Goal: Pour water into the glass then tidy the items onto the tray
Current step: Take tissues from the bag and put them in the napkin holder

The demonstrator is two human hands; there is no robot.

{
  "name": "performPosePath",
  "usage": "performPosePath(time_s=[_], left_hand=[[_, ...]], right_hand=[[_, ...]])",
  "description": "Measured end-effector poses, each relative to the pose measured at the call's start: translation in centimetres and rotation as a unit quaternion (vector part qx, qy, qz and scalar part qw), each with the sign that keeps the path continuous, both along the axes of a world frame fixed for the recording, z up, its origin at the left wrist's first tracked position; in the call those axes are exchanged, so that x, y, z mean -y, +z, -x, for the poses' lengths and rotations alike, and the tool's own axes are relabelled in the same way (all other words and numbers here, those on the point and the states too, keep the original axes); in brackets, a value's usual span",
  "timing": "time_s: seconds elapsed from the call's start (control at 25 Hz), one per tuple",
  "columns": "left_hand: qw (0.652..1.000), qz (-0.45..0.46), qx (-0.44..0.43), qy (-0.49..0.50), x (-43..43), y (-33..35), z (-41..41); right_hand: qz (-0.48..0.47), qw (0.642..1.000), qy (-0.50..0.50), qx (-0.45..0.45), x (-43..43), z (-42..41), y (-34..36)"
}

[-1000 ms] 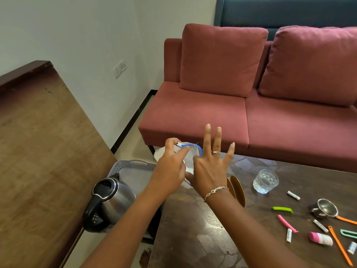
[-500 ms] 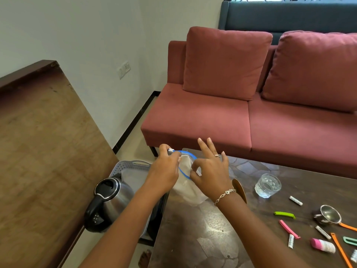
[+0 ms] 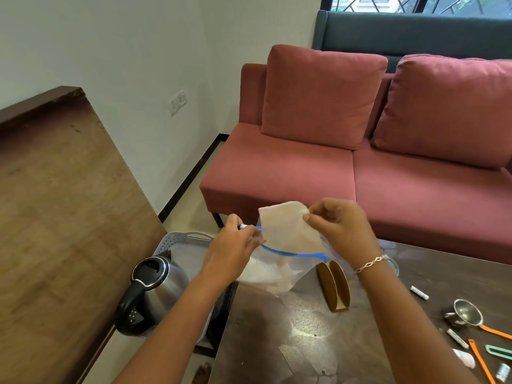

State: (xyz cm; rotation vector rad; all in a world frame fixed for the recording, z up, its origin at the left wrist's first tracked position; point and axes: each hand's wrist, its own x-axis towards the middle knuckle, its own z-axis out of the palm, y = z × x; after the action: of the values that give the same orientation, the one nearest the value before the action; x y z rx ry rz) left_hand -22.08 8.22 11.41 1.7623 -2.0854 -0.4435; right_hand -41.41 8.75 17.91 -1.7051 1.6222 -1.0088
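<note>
Two hands raised over the left end of the dark worktop point(image 3: 304, 342). Beside that end, lower down: grey tray point(image 3: 182, 239) with steel kettle point(image 3: 155, 289) standing in it. Left hand point(image 3: 235, 245) pinching the blue-zipped mouth of a clear bag point(image 3: 277, 270). Right hand point(image 3: 340, 225) pinching a corner of a white sheet point(image 3: 285, 225) — sheet held above the bag's mouth. Glass point(image 3: 394, 266) on the worktop, mostly hidden behind the right wrist.
</note>
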Motion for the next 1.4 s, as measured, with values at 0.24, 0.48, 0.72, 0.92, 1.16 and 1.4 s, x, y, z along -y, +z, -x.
performPosePath(time_s=[0.24,0.48,0.72,0.92,1.16,1.4], left_hand=[[0.998,0.024,0.054,-0.022,-0.6,0.1,-0.5],[0.997,0.009,0.027,-0.066,-1.3,0.7,-0.9],[0.988,0.039,-0.070,-0.135,-1.9,1.2,-0.8],[0.983,0.016,-0.157,-0.098,-2.5,1.5,-0.2],[0.974,0.049,-0.203,-0.088,-2.7,1.5,-0.1],[0.959,0.079,-0.271,-0.032,-2.6,2.2,0.2]], right_hand=[[0.013,0.985,-0.012,0.169,1.6,2.7,2.8],[0.071,0.994,-0.053,0.067,2.9,5.0,3.8],[0.070,0.989,-0.062,-0.111,3.4,3.5,1.0],[0.021,0.980,0.087,-0.176,2.3,1.2,-1.0],[0.000,0.952,0.241,-0.191,0.3,-2.1,-1.7],[0.062,0.961,0.227,-0.147,0.0,-3.5,-2.2]])
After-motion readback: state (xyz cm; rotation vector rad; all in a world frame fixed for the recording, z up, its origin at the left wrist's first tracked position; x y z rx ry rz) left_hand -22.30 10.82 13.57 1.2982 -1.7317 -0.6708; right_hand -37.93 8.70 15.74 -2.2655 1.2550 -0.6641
